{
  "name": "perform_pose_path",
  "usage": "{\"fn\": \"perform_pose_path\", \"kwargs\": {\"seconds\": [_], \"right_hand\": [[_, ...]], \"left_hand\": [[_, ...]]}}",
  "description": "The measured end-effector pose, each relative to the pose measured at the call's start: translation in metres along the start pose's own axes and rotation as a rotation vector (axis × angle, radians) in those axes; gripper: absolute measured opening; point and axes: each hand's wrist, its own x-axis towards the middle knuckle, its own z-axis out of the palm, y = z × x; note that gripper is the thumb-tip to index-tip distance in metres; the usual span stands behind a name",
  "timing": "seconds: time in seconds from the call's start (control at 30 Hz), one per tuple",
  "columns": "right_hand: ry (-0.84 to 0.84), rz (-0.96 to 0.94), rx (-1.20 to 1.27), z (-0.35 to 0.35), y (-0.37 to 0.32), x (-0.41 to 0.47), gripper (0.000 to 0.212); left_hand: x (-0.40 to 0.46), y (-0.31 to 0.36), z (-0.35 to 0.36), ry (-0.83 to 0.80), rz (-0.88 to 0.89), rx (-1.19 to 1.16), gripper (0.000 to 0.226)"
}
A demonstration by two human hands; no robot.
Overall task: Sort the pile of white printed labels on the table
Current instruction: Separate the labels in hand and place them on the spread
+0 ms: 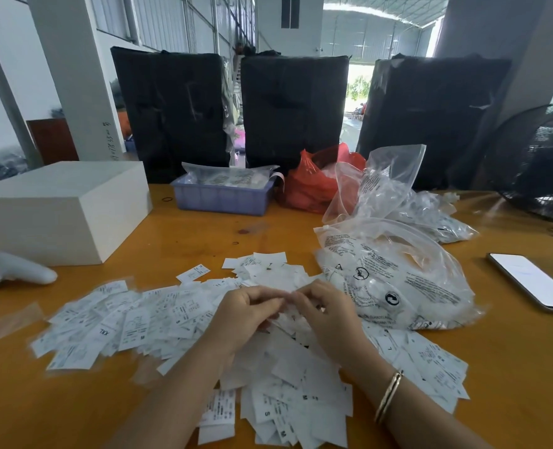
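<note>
White labels [158, 315] spread under hands; left hand [246, 314], right hand [325, 314] fingertips meeting.

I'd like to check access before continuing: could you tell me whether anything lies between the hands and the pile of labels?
Nothing visible does. The left hand and right hand are directly over the pile of labels, fingertips together. The clear plastic bag lies beside the pile, to the right.

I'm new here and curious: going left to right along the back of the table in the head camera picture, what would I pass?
White box → purple basket → red bag → clear plastic bags → black fan.
</note>
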Motion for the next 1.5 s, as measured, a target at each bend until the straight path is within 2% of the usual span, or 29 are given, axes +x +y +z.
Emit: {"fn": "perform_pose_path", "kwargs": {"seconds": [0.07,0.13,0.2,0.3,0.47,0.57,0.77,0.97,1.13,1.27,1.5], "right_hand": [[0.081,-0.001,0.096,0.002,0.0,-0.003,0.014],[0.155,0.073,0.301,0.003,0.002,-0.005,0.021],[0.11,0.182,0.562,0.002,0.001,-0.007,0.026],[-0.029,0.256,0.784,0.003,0.0,-0.01,0.032],[-0.11,0.232,0.653,0.007,-0.003,-0.011,0.037],[-0.111,0.227,0.59,0.006,-0.005,-0.013,0.035],[-0.053,0.199,0.561,0.007,-0.007,-0.012,0.031],[0.035,0.187,0.631,0.006,-0.004,-0.01,0.023],[-0.075,0.195,0.552,0.005,-0.001,-0.011,0.027],[-0.103,0.175,0.523,0.008,-0.003,-0.012,0.025],[0.061,0.139,0.547,0.006,-0.002,-0.01,0.018]], "left_hand": [[0.001,0.0,-0.001,0.1,-0.025,-0.112,0.015],[0.002,0.002,-0.003,0.149,-0.072,-0.321,0.005],[0.003,0.002,-0.005,0.167,-0.098,-0.467,0.005],[0.004,0.001,-0.004,0.177,-0.128,-0.481,0.007],[0.003,-0.001,0.001,0.185,-0.129,-0.419,0.014],[0.005,-0.002,-0.001,0.237,-0.114,-0.495,0.018],[0.007,-0.004,0.001,0.241,-0.105,-0.463,0.011],[0.006,-0.008,0.007,0.228,-0.105,-0.378,0.006],[0.007,-0.004,0.0,0.258,-0.102,-0.5,0.005],[0.006,-0.006,0.001,0.222,-0.101,-0.433,0.009],[0.003,-0.005,0.007,0.217,-0.093,-0.381,0.01]]}}
